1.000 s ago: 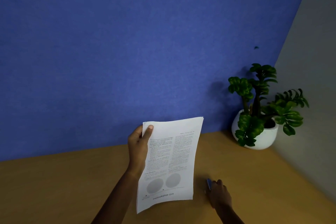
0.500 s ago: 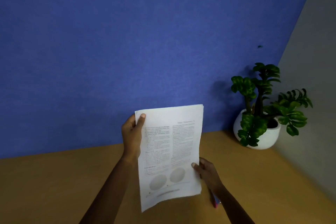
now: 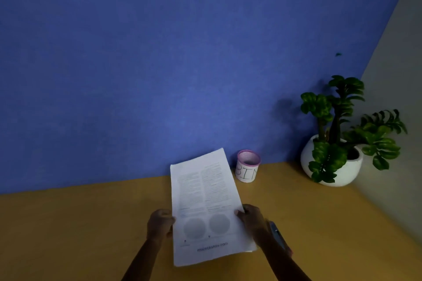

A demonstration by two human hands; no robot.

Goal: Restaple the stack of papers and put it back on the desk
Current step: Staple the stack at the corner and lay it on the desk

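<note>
A stack of white printed papers (image 3: 206, 203), with two columns of text and two grey circles, is held low over the wooden desk (image 3: 80, 223), its top edge leaning away toward the wall. My left hand (image 3: 159, 223) grips its left edge near the bottom. My right hand (image 3: 252, 217) grips the right edge at about the same height. A blue stapler (image 3: 277, 236) lies on the desk just right of my right forearm, partly hidden by it.
A small pink mesh cup (image 3: 247, 166) labelled BIN stands against the blue wall behind the papers. A white pot with a green plant (image 3: 335, 143) fills the back right corner, beside the grey side wall.
The papers came down from upright to a low, tilted hold. My left hand slid from the top left corner to the lower left edge. The cup behind is now uncovered.
</note>
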